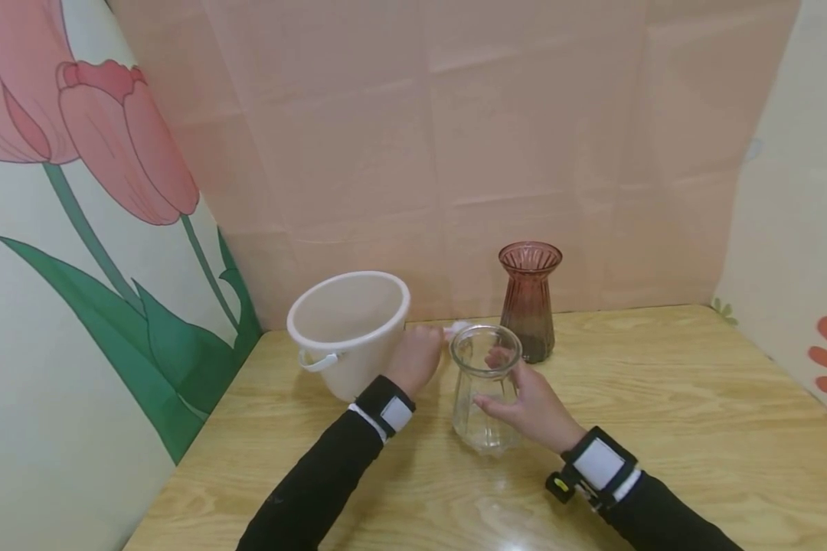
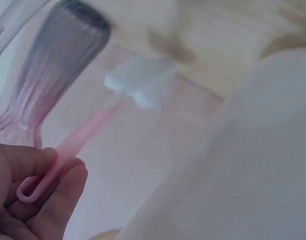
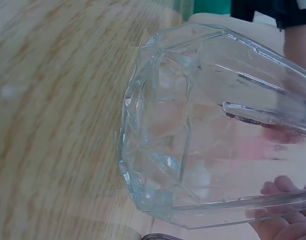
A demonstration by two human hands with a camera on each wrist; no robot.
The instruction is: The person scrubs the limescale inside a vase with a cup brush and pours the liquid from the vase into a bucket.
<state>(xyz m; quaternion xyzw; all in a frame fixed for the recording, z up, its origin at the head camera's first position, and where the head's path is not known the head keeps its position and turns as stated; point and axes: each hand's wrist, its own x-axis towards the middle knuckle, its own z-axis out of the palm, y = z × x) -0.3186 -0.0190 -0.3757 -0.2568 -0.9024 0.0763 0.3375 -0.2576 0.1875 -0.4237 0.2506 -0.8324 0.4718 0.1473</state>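
Note:
My left hand (image 1: 416, 358) pinches the pink handle (image 2: 85, 135) of a sponge brush between thumb and fingers, near its looped end. Its fluffy white head (image 2: 140, 80) points away from the hand; in the head view it shows behind the clear vase's rim. A clear glass vase (image 1: 470, 413) with a wide round mouth stands upright in front of me. Around its right side my right hand (image 1: 543, 409) grips, thumb on the near face and fingers behind the glass. The faceted base (image 3: 153, 130) appears close at the wooden tabletop in the right wrist view.
Left of the vase stands a white bucket (image 1: 365, 363), handle hanging down, right beside my left hand. A ribbed vase (image 1: 529, 314), reddish above and grey below, stands behind the clear one. Wood-grain table (image 1: 661, 398) meets a pink sheet (image 1: 524, 153) at the back.

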